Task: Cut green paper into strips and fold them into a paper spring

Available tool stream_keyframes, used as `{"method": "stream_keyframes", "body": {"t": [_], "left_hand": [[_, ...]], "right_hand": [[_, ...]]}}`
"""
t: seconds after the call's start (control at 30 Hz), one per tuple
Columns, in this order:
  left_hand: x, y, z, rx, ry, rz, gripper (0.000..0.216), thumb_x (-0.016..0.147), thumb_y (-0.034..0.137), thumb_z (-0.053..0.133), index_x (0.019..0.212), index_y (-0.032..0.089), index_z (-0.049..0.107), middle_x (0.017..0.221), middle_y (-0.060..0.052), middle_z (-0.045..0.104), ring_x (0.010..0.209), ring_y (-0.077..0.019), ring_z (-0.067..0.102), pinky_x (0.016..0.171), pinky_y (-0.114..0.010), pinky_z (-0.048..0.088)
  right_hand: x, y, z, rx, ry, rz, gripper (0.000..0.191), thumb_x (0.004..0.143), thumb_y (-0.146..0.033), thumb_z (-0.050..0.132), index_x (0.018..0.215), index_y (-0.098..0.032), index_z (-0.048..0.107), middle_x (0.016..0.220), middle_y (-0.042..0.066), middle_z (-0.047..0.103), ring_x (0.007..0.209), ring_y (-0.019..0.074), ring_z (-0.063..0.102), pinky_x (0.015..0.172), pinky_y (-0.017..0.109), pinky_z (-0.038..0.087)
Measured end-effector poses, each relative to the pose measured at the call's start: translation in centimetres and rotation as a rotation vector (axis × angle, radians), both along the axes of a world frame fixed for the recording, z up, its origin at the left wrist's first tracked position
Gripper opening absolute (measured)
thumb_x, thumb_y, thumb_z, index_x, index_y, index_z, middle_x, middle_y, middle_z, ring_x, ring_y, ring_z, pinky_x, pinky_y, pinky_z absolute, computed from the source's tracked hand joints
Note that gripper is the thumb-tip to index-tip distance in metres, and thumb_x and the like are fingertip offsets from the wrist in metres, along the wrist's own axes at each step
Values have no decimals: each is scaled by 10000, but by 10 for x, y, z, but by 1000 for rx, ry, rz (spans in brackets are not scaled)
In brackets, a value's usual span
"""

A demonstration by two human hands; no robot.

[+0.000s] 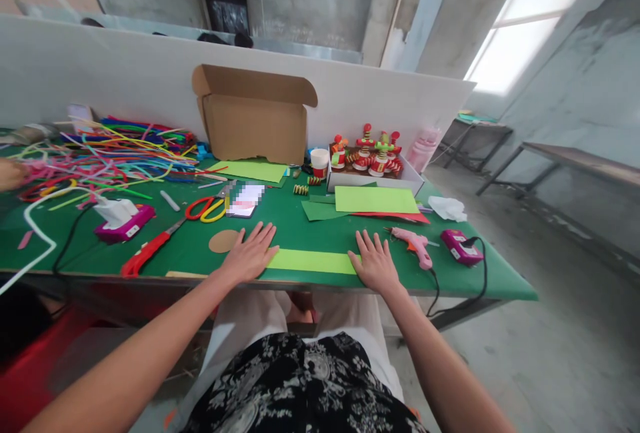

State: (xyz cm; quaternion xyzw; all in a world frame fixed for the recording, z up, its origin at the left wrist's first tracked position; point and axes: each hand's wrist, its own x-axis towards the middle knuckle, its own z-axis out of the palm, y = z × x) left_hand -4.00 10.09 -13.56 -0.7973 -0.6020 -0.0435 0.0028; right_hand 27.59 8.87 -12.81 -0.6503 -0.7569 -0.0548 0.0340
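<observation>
A light green paper strip (313, 260) lies flat along the front of the green table (295, 230). My left hand (251, 253) rests palm down at the strip's left end, fingers stretched out. At the other end my right hand (375, 261) lies flat with its fingers spread. Beside my left fingers is a round brown cardboard disc (223, 241). A pink glue gun (414, 245) lies just right of my right hand. Behind the strip sits a stack of green paper sheets (376, 199), with red paper (400, 216) under it.
Scissors (205, 209), a phone (246, 200) and a red-handled knife (150, 251) lie to the left. Colourful pipe cleaners (135, 153) are heaped farther left, near another person's hand (11, 174). A box of red figures (367, 156) and a cardboard box (257, 120) stand behind. Purple power sockets (462, 247) sit right.
</observation>
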Motion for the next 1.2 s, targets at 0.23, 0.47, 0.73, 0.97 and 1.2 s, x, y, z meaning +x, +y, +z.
{"method": "stream_keyframes", "body": {"t": [0.23, 0.47, 0.73, 0.97, 1.2], "left_hand": [[-5, -5, 0, 45, 24, 20, 587, 974, 388, 178, 1489, 184, 371, 1570, -89, 357, 1473, -272, 275, 1152, -578, 242], [-6, -4, -5, 1, 69, 43, 621, 957, 397, 170, 1501, 151, 344, 1585, -81, 319, 1489, -279, 228, 1157, -582, 229], [-16, -1, -16, 34, -13, 16, 661, 943, 426, 141, 1481, 136, 394, 1563, -114, 366, 1477, -320, 252, 1140, -617, 255], [-12, -5, -5, 0, -24, 21, 650, 956, 410, 150, 1473, 97, 389, 1564, -108, 363, 1474, -321, 258, 1134, -634, 267], [-11, -5, -4, -34, 5, 46, 665, 955, 416, 110, 1499, 114, 343, 1598, -103, 298, 1495, -302, 199, 1161, -597, 227]], "right_hand": [[-15, 0, 17, -60, 57, -96, 640, 995, -422, 402, 1519, -65, 313, 1573, 184, 298, 1470, 381, 220, 1173, 565, 176], [-141, 3, 21, -58, 292, 273, 621, 993, -396, 398, 1508, -56, 322, 1565, 168, 326, 1479, 312, 232, 1198, 510, 203], [-147, 11, -1, -38, 279, 229, 626, 987, -434, 379, 1496, -71, 342, 1561, 147, 335, 1467, 324, 261, 1185, 556, 230], [-76, 10, 0, -52, 215, 84, 645, 997, -459, 364, 1514, -76, 319, 1572, 152, 307, 1471, 349, 238, 1187, 553, 204], [-25, 4, 1, -55, 136, 21, 628, 997, -430, 388, 1530, -110, 300, 1578, 132, 307, 1475, 334, 235, 1192, 527, 198]]}}
